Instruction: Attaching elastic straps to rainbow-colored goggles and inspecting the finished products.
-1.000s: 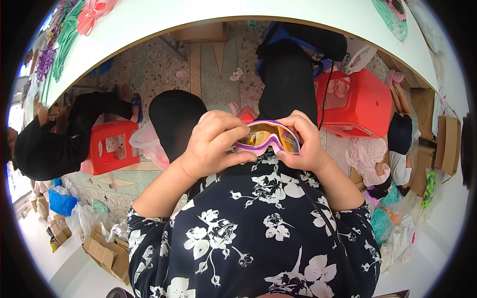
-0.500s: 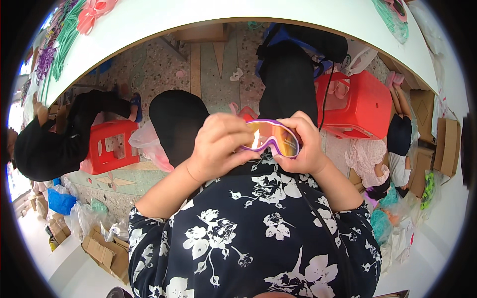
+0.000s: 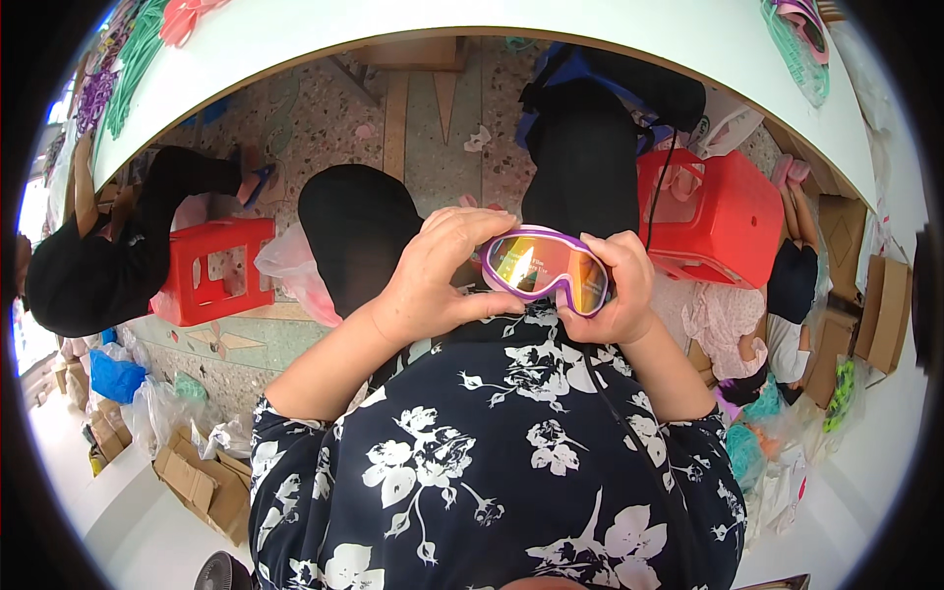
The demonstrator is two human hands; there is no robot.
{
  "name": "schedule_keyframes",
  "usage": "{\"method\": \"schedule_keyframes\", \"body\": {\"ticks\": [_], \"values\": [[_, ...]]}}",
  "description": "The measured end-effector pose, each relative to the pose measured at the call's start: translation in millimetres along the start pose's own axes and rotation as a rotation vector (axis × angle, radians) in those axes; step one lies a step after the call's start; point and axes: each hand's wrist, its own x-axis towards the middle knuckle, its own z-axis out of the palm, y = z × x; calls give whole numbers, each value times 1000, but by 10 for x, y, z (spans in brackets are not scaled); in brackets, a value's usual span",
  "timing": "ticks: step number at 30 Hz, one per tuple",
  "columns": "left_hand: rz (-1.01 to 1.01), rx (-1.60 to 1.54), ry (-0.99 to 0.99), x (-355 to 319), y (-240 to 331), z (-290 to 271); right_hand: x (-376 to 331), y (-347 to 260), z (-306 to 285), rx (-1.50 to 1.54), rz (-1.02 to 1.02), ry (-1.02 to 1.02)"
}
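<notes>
My left hand (image 3: 425, 283) and right hand (image 3: 629, 287) grip goggles (image 3: 548, 269), lens (image 3: 519, 264) framed, off the table's (image 3: 295, 37) near edge; handling seems unfinished.

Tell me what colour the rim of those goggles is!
The goggles have a purple rim, seen best in the head view.

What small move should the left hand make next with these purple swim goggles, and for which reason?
Probably the left hand should close gently on the left end of the purple swim goggles, to steady them: the right hand grips the other end, while the left fingers and thumb are spread above and below the frame, and their firm hold cannot be confirmed.
</notes>
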Motion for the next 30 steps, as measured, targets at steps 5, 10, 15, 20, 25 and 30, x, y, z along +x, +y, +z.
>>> {"method": "schedule_keyframes", "body": {"ticks": [5,10,15,20,25,30], "values": [[-9,-14,13,-3,13,15,-12,2,4,-40,-22,10],[-35,-30,20,-17,39,25,-49,-19,3,-50,-19,2],[-33,64,-8,-30,31,-13,16,-37,18,-16,-4,-6],[156,220,-143,174,152,-169,77,-51,12,92,40,-87],[150,248,-108,249,121,65,96,-36,58,97,90,-81],[44,198,-121,208,-18,258,73,39,42,151,173,-159]]}}
